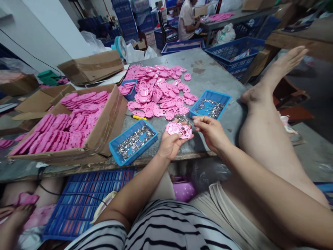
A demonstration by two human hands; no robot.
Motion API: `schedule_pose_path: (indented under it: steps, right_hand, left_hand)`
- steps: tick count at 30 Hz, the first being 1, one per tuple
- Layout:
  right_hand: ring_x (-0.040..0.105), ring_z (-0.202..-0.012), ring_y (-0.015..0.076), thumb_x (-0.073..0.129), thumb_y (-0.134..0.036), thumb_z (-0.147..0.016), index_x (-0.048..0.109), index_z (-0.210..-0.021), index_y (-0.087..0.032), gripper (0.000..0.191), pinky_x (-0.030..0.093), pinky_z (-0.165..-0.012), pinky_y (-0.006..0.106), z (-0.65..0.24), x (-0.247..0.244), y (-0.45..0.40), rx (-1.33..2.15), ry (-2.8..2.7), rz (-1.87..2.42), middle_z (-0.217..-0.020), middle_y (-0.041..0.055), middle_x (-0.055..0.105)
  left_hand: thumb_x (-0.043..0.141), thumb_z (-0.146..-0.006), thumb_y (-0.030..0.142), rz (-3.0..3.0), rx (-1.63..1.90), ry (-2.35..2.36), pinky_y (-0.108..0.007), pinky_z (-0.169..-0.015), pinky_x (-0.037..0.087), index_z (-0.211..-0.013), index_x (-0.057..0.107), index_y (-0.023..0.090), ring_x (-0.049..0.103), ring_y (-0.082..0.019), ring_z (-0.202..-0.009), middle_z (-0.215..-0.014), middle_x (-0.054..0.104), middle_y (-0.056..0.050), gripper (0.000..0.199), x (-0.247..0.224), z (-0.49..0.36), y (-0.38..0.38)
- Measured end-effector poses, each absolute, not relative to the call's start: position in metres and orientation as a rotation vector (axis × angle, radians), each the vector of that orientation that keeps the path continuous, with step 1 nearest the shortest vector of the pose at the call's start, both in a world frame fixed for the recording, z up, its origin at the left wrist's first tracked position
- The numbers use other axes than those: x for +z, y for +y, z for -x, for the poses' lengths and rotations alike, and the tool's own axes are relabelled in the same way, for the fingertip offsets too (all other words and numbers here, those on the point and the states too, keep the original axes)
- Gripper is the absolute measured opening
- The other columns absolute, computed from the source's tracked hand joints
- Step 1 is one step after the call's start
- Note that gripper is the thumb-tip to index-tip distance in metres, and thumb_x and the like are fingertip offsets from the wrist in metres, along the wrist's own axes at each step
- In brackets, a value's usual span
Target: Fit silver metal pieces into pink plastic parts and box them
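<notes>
My left hand [169, 143] holds a pink plastic piece [174, 129] with cut-out holes, its thumb lying on the near edge. Just right of it, my right hand [209, 132] is closed in a pinch; whatever sits between its fingertips is too small to name. Small shiny metal parts [183, 119] lie in a loose pile behind my left hand. One blue tray [120, 162] with more metal parts stands to the left, and a second blue tray [225, 104] is behind my right hand. Beyond them spreads a large heap of pink pieces [156, 90].
A cardboard box [114, 114] packed with rows of pink pieces stands at the left. A yellow-handled tool [139, 117] lies by the heap. My raised leg [267, 132] borders the table's right side. Blue crates [235, 52] and another person [186, 21] are farther back.
</notes>
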State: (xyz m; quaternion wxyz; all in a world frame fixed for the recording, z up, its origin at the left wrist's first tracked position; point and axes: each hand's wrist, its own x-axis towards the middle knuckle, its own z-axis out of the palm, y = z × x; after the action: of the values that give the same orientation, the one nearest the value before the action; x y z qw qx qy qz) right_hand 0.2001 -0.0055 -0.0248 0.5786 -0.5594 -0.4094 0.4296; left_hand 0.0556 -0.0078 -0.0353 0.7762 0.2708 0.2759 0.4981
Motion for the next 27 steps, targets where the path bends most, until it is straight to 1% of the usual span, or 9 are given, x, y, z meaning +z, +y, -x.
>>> schedule_pose_path:
  steps: [3, 5, 7, 11, 15, 19, 22, 24, 27]
  right_hand:
    - [0.058, -0.100, 0.0230, 0.060, -0.030, -0.073, 0.061, -0.076, -0.018, 0.013, 0.047, -0.082, 0.035, -0.218, -0.021, 0.005, 0.650, -1.225, 1.580, -0.104, 0.0106, 0.064]
    - [0.055, -0.110, 0.0278, 0.057, -0.027, -0.079, 0.065, -0.092, -0.014, 0.020, 0.044, -0.092, 0.041, -0.229, -0.016, 0.009, 0.347, -1.473, 1.897, -0.116, 0.0158, 0.061]
    - [0.052, -0.116, 0.0321, 0.053, -0.027, -0.084, 0.065, -0.105, -0.011, 0.029, 0.043, -0.094, 0.044, -0.235, -0.010, 0.010, 0.166, -1.727, 2.205, -0.121, 0.0198, 0.060]
    - [0.059, -0.110, 0.0303, 0.040, -0.023, -0.090, 0.065, -0.113, -0.012, 0.035, 0.048, -0.083, 0.037, -0.230, 0.005, 0.001, 0.170, -2.011, 2.504, -0.115, 0.0201, 0.066]
    - [0.065, -0.100, 0.0274, 0.038, -0.025, -0.091, 0.068, -0.109, -0.018, 0.037, 0.049, -0.075, 0.033, -0.225, 0.020, -0.009, 0.292, -2.159, 2.569, -0.111, 0.0157, 0.070]
    - [0.066, -0.100, 0.0268, 0.037, -0.022, -0.090, 0.071, -0.103, -0.017, 0.037, 0.048, -0.074, 0.031, -0.237, 0.026, -0.003, 0.159, -2.146, 2.570, -0.106, 0.0159, 0.071]
    - [0.066, -0.101, 0.0259, 0.043, -0.020, -0.087, 0.070, -0.109, -0.019, 0.035, 0.048, -0.075, 0.030, -0.249, 0.018, 0.011, 0.156, -2.078, 2.566, -0.110, 0.0138, 0.071]
    - [0.065, -0.104, 0.0252, 0.047, -0.017, -0.084, 0.069, -0.112, -0.019, 0.036, 0.048, -0.077, 0.029, -0.253, 0.009, 0.021, 0.180, -2.102, 2.535, -0.114, 0.0131, 0.070]
    - [0.064, -0.105, 0.0260, 0.050, -0.013, -0.080, 0.070, -0.110, -0.016, 0.036, 0.048, -0.081, 0.031, -0.253, -0.003, 0.035, 0.220, -2.195, 2.480, -0.115, 0.0155, 0.069]
  left_hand:
    - [0.064, -0.060, 0.009, -0.651, 1.107, 0.629, -0.053, -0.090, 0.050, -0.106, 0.046, 0.021, 0.064, -0.029, -0.107, -0.103, 0.069, -0.006, 0.051, -0.038, -0.054, -0.009]
    - [0.065, -0.060, 0.012, -0.678, 1.116, 0.655, -0.050, -0.086, 0.053, -0.103, 0.044, 0.022, 0.066, -0.029, -0.103, -0.101, 0.069, -0.005, 0.050, -0.041, -0.053, -0.008]
    - [0.064, -0.059, 0.011, -0.684, 1.106, 0.677, -0.046, -0.081, 0.055, -0.103, 0.043, 0.022, 0.067, -0.027, -0.098, -0.099, 0.070, -0.005, 0.050, -0.044, -0.051, -0.006]
    - [0.058, -0.056, 0.007, -0.631, 1.060, 0.721, -0.039, -0.069, 0.057, -0.101, 0.044, 0.020, 0.070, -0.026, -0.087, -0.093, 0.071, -0.006, 0.048, -0.051, -0.042, 0.001]
    - [0.055, -0.057, 0.006, -0.560, 1.027, 0.759, -0.041, -0.070, 0.057, -0.100, 0.047, 0.019, 0.070, -0.025, -0.084, -0.091, 0.072, -0.006, 0.046, -0.060, -0.032, 0.006]
    - [0.055, -0.061, 0.006, -0.563, 1.007, 0.731, -0.044, -0.077, 0.055, -0.110, 0.050, 0.018, 0.069, -0.027, -0.091, -0.095, 0.072, -0.008, 0.051, -0.067, -0.027, 0.006]
    - [0.056, -0.063, 0.009, -0.582, 0.996, 0.696, -0.043, -0.080, 0.053, -0.116, 0.051, 0.018, 0.067, -0.028, -0.096, -0.098, 0.071, -0.010, 0.053, -0.069, -0.026, 0.006]
    - [0.056, -0.064, 0.012, -0.585, 0.985, 0.688, -0.039, -0.076, 0.053, -0.114, 0.054, 0.016, 0.067, -0.027, -0.094, -0.096, 0.071, -0.011, 0.050, -0.069, -0.026, 0.007]
    - [0.057, -0.063, 0.016, -0.587, 0.981, 0.690, -0.031, -0.063, 0.049, -0.104, 0.057, 0.014, 0.068, -0.025, -0.084, -0.089, 0.071, -0.012, 0.042, -0.070, -0.026, 0.007]
